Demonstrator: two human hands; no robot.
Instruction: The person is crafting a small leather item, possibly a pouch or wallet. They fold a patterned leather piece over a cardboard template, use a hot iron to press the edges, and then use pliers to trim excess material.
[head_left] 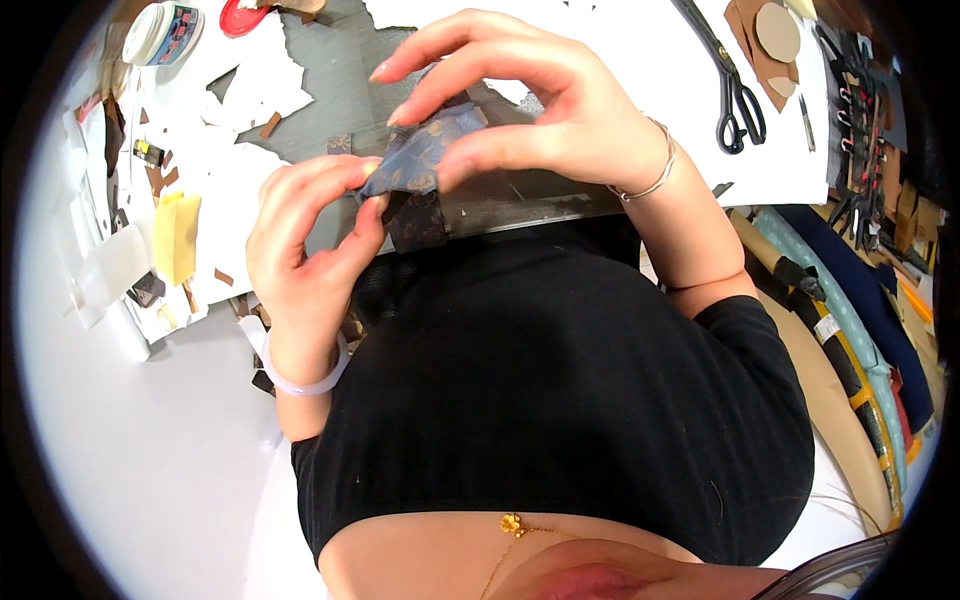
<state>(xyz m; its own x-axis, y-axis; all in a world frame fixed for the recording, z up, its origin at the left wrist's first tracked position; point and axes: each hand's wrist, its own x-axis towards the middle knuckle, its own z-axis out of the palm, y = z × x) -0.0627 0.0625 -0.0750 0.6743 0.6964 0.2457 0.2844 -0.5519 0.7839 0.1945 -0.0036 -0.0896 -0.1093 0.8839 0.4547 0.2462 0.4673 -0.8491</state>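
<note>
Head view, looking down over a black top toward the bench (640, 60).

Centre of the frame, slightly above the middle: a small piece of dark blue patterned material (425, 155), pinched between both hands and held just above the grey cutting mat (350, 60). Below it, touching its lower edge, a darker brown patterned strip (415, 222) hanging down toward the bench edge.

Left hand (310, 250), centre left, palm turned inward, fingers (330, 180) curled and closed on the left edge of the blue piece; pale bangle (300, 380) around the wrist.

Right hand (540, 110), upper centre, thumb and lower fingers clamped on the right side of the same blue piece, index and middle fingers (450, 50) stretched out to the left above it; thin metal bracelet (650, 180) at the wrist.

Upper right: black scissors (735, 95) lying on white paper, well apart from the hands, with brown cut-out shapes (775, 35) near them. Farther right, at the frame's edge, a rack of dark hand tools (860, 120).

Right side, lower: rolls of material (850, 330) in tan, pale blue-green and navy, leaning side by side.

Left side: a yellow block (176, 235) on torn white paper, small brown scraps (270, 125) scattered around. Upper left corner: a round white container (160, 32), next to it a red object (240, 18), only partly seen.
</note>
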